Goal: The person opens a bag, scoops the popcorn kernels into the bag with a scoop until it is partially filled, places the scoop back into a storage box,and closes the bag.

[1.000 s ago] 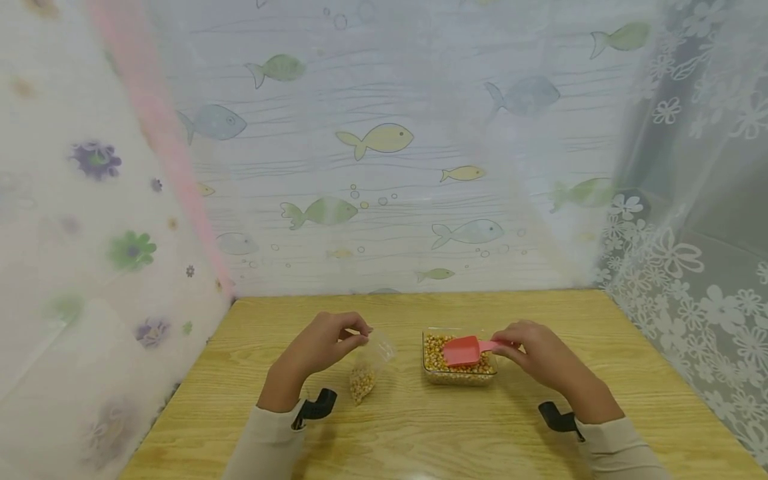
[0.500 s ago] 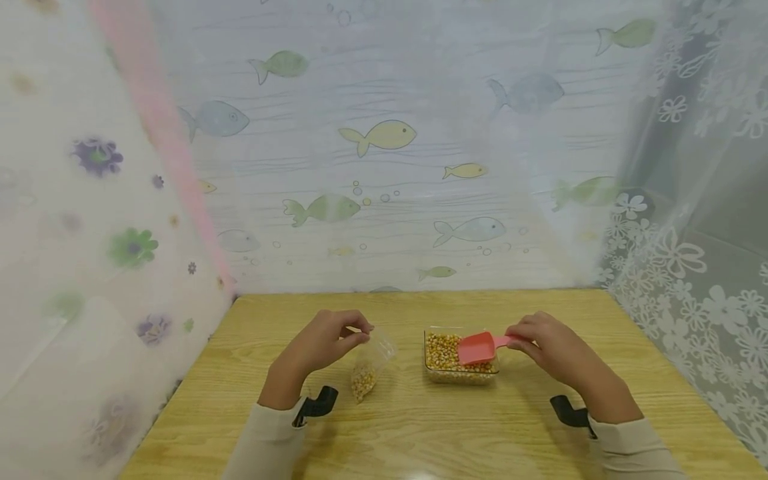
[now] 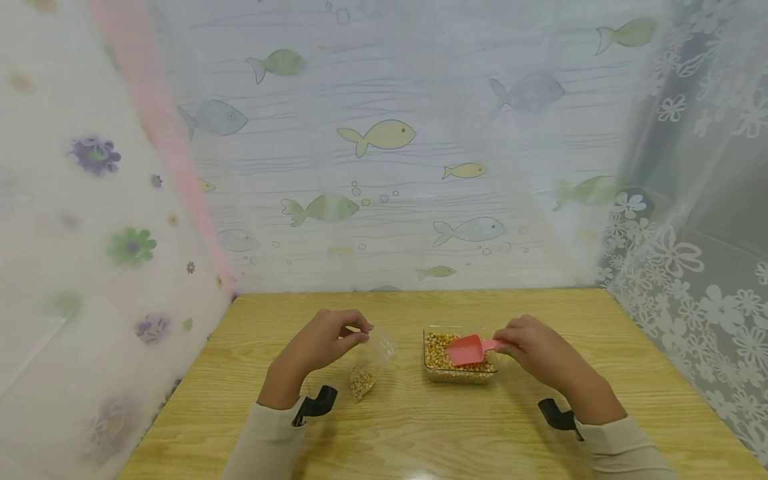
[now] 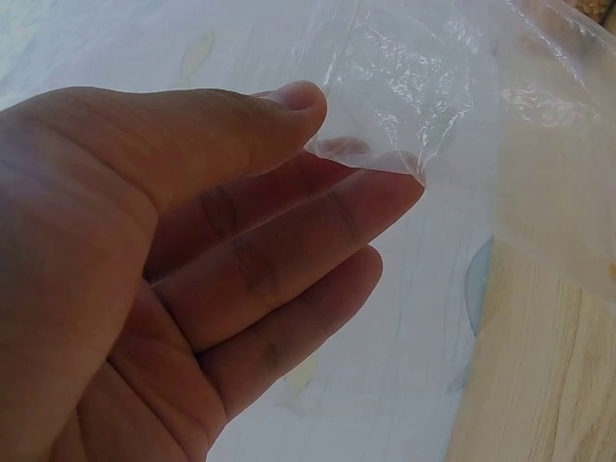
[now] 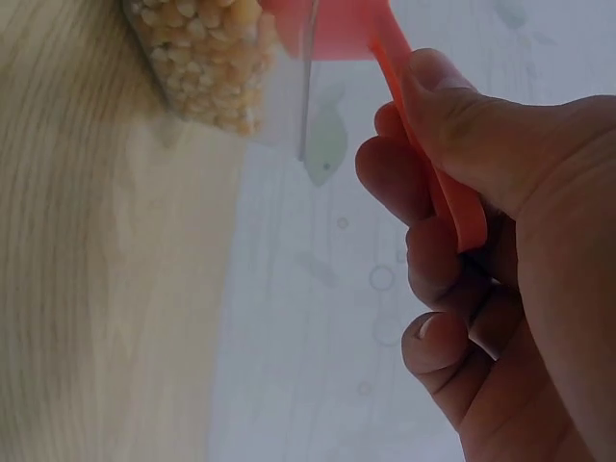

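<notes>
My left hand [image 3: 321, 343] pinches the top edge of a clear plastic bag [image 3: 379, 347] between thumb and fingers. Corn kernels [image 3: 363, 381] fill the bag's lower part. In the left wrist view, the thin film of the bag [image 4: 414, 87] comes out from between thumb and fingertips. My right hand [image 3: 537, 353] grips the handle of a pink scoop [image 3: 467, 351], thumb on top, as the right wrist view shows. The scoop's pan is over the kernels in a clear rectangular container [image 3: 459, 378]; whether it touches them I cannot tell.
Both hands are above a wood-grain table [image 3: 408, 440]. A fish-patterned curtain [image 3: 384, 200] hangs behind its far edge. Flowered sheets stand at the left [image 3: 90, 267] and right [image 3: 690, 267]. A black wrist mount [image 3: 321, 402] juts from the left cuff.
The right hand and scoop shifted right and up, then came back left and down over the container. The left hand and bag have barely moved.
</notes>
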The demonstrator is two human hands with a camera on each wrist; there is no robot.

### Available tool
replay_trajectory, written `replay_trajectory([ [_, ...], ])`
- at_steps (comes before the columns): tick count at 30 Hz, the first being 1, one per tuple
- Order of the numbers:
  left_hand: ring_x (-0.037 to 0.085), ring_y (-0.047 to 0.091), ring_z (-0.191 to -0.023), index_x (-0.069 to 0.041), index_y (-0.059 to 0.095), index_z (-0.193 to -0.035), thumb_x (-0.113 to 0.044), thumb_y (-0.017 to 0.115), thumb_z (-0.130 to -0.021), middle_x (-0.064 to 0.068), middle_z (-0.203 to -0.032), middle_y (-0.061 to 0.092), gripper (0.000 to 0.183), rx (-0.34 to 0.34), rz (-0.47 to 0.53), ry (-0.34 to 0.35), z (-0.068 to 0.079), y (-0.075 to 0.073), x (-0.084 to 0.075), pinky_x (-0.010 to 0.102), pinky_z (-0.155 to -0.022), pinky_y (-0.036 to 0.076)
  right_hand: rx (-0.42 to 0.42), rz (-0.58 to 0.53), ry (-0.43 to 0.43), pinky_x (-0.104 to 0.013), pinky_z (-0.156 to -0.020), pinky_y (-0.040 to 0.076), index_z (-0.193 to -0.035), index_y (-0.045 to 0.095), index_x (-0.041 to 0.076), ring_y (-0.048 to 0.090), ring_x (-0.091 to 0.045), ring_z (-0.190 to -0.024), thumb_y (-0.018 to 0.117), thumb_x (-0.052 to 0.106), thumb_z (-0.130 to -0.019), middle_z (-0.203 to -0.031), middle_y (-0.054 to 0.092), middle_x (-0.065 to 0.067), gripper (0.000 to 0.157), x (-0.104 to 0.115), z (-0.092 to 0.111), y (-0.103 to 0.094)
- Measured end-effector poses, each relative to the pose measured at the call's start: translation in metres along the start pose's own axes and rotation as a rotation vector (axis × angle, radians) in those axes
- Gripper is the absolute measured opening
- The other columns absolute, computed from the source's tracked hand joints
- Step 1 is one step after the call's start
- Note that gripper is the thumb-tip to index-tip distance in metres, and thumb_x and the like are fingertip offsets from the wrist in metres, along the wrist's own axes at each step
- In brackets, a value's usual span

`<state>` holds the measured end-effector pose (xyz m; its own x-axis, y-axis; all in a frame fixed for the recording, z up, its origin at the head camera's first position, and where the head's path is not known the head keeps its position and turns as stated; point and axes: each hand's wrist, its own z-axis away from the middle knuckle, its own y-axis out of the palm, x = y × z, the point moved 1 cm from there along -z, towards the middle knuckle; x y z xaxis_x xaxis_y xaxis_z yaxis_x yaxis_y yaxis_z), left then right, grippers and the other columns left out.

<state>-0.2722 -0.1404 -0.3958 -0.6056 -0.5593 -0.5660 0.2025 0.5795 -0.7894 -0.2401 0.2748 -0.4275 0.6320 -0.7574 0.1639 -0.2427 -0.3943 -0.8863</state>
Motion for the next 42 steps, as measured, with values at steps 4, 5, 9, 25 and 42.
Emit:
replay_trajectory([
  [4, 0.015, 0.076, -0.104, -0.017, 0.072, -0.111, -0.020, 0.067, -0.103, 0.001, -0.120, 0.074, 0.010, -0.002, -0.001, -0.001, 0.000, 0.000, -0.001, 0.029, -0.088, 0.061, -0.009, 0.001, -0.008, -0.033, -0.075, 0.056, -0.105, 0.079, 0.011, 0.060, -0.013, -0.087, 0.081, 0.012, -0.089, -0.092, 0.068, 0.008, 0.016, 0.002, -0.002, 0.006],
  [5, 0.015, 0.076, -0.104, -0.017, 0.072, -0.111, -0.020, 0.067, -0.103, 0.001, -0.121, 0.074, 0.009, -0.002, -0.002, 0.000, 0.000, 0.000, -0.001, 0.029, -0.088, 0.061, -0.014, -0.001, -0.008, -0.033, -0.074, 0.056, -0.105, 0.080, 0.011, 0.060, -0.013, -0.086, 0.081, 0.012, -0.089, -0.092, 0.068, 0.008, 0.016, 0.003, -0.002, 0.008],
  [9, 0.015, 0.076, -0.104, -0.017, 0.072, -0.111, -0.020, 0.067, -0.103, 0.001, -0.121, 0.074, 0.010, -0.003, -0.010, 0.002, 0.000, 0.000, -0.001, 0.030, -0.087, 0.062, -0.043, -0.021, -0.012, -0.030, -0.072, 0.055, -0.105, 0.080, 0.011, 0.058, -0.011, -0.085, 0.082, 0.011, -0.088, -0.091, 0.069, 0.008, 0.017, 0.004, -0.002, 0.016],
  [25, 0.015, 0.076, -0.104, -0.016, 0.072, -0.111, -0.019, 0.067, -0.103, 0.002, -0.120, 0.075, 0.010, 0.000, -0.010, 0.003, 0.000, 0.000, -0.001, 0.030, -0.087, 0.062, -0.144, -0.138, -0.055, -0.028, -0.068, 0.053, -0.108, 0.079, 0.009, 0.061, -0.009, -0.085, 0.081, 0.008, -0.088, -0.095, 0.073, 0.006, 0.020, -0.003, -0.003, 0.033],
  [42, 0.014, 0.076, -0.104, -0.017, 0.072, -0.113, -0.020, 0.067, -0.103, 0.000, -0.121, 0.074, 0.011, 0.003, -0.028, 0.006, 0.000, -0.001, -0.001, 0.031, -0.088, 0.062, -0.145, -0.290, 0.028, -0.020, -0.059, 0.047, -0.106, 0.079, 0.015, 0.051, 0.002, -0.071, 0.077, 0.013, -0.093, -0.093, 0.072, 0.009, 0.014, -0.016, 0.002, 0.038],
])
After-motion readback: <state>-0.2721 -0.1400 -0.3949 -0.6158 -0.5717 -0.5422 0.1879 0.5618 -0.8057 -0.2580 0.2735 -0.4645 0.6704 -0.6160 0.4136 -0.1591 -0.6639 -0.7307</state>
